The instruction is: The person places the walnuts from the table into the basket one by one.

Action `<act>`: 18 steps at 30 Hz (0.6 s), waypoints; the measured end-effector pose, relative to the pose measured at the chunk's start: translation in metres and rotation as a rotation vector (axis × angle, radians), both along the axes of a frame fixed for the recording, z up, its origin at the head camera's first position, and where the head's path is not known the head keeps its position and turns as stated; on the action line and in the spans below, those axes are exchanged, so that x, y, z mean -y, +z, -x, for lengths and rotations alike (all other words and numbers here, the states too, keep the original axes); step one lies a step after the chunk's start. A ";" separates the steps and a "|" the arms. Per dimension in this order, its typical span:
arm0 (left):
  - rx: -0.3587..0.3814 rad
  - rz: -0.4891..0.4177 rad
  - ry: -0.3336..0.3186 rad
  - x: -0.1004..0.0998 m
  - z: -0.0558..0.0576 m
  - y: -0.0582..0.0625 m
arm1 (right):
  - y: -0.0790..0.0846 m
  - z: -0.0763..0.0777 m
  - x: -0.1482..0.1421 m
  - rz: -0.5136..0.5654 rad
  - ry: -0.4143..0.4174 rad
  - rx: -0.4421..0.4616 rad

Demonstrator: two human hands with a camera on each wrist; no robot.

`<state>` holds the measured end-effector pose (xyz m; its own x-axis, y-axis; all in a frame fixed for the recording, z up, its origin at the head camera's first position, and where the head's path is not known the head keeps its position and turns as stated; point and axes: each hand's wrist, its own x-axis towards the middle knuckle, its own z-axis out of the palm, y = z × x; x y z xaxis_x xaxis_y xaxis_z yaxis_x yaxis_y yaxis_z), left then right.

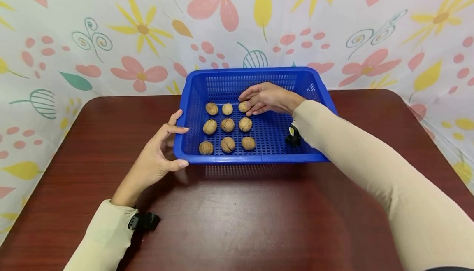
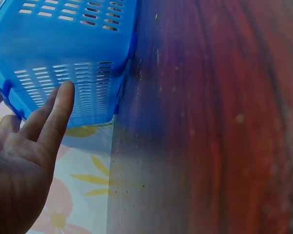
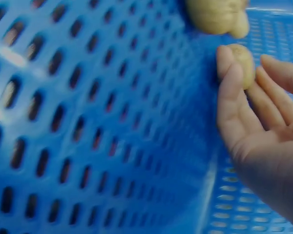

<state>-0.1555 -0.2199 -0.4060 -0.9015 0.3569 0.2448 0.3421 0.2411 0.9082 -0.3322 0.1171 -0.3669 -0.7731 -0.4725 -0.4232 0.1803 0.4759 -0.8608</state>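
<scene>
My right hand (image 1: 267, 99) reaches into the blue plastic basket (image 1: 259, 158) and pinches a walnut (image 1: 243, 106) at the right end of the back row. The right wrist view has the thumb and fingers about this walnut (image 3: 244, 64). Several other walnuts, among them one in the middle (image 1: 227, 125), lie in rows of three on the basket's slotted floor. At the basket's left side, my left hand (image 1: 157, 151) touches the rim with spread fingers, its thumb by the front corner. Its fingers (image 2: 58, 114) look extended beside the outer wall in the left wrist view.
The basket stands at the back of a dark red-brown wooden table (image 1: 237, 221). Behind it hangs a white cloth (image 1: 166, 11) with printed flowers and leaves. A black wrist camera (image 1: 144, 221) sits on the left wrist, and another (image 1: 293, 136) on the right.
</scene>
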 end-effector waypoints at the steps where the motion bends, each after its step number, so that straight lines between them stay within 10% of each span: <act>1: 0.001 0.003 -0.003 0.000 0.000 0.000 | 0.002 -0.001 -0.001 -0.004 -0.014 -0.002; 11: 0.000 0.111 0.001 0.003 -0.003 0.003 | 0.052 -0.019 -0.018 0.025 -0.116 -0.013; 18: 0.007 0.324 0.027 0.005 -0.021 0.014 | 0.090 -0.063 -0.059 0.059 -0.038 -0.135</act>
<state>-0.1343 -0.2245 -0.3916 -0.9129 0.3914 0.1159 0.3256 0.5270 0.7850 -0.2696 0.1761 -0.2769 -0.8388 -0.4631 -0.2862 0.0776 0.4185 -0.9049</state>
